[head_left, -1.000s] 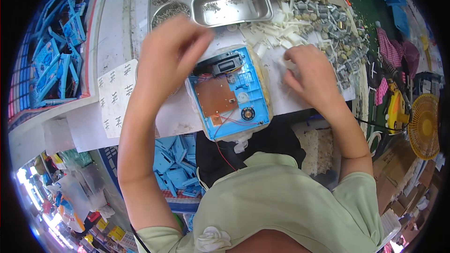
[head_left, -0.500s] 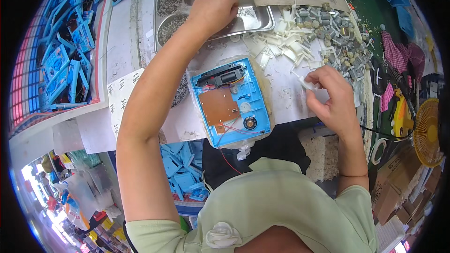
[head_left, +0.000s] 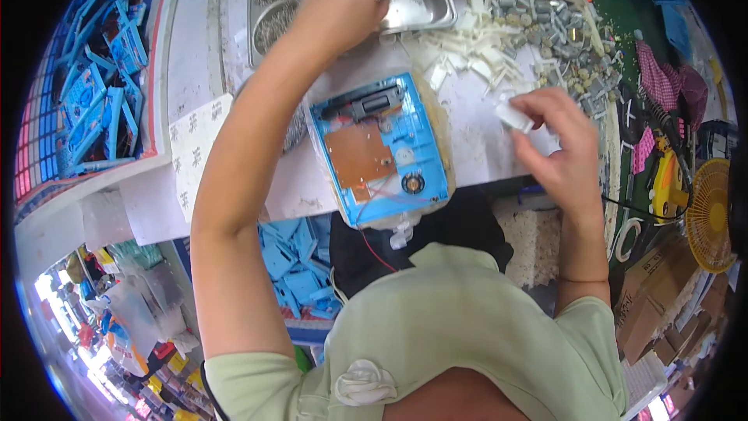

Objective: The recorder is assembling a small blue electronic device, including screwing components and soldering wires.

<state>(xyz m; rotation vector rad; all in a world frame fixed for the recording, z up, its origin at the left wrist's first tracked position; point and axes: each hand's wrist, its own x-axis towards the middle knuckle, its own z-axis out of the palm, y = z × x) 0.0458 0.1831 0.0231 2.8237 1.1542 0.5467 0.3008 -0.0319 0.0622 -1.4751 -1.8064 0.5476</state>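
Observation:
Over the compartments of a metal tray (head_left: 255, 39), my left hand (head_left: 349, 9) has its fingers drawn together, somewhat blurred. Whatever is in them is too small to make out. My right hand (head_left: 562, 136) pinches a small white plastic part (head_left: 514, 115) between thumb and fingers, right of the open casing. That light-blue plastic casing (head_left: 425, 136) lies in front of me on a padded, wrapped support. Inside it are a brown circuit board (head_left: 357, 157), a black mechanism (head_left: 374, 104), thin wires and a round black-ringed part (head_left: 413, 182). A red wire hangs over its near edge.
Beyond my right hand lie heaps of white plastic parts (head_left: 475, 54) and grey cylindrical pieces (head_left: 561, 39). Blue casings (head_left: 93, 101) fill a crate at the left, and more blue pieces (head_left: 300, 265) lie below the table. A yellow fan (head_left: 709, 214) stands at the right.
My left hand has shifted slightly within the tray area. The white part in my right hand has turned and now shows a broader face. The whole view has tilted a little.

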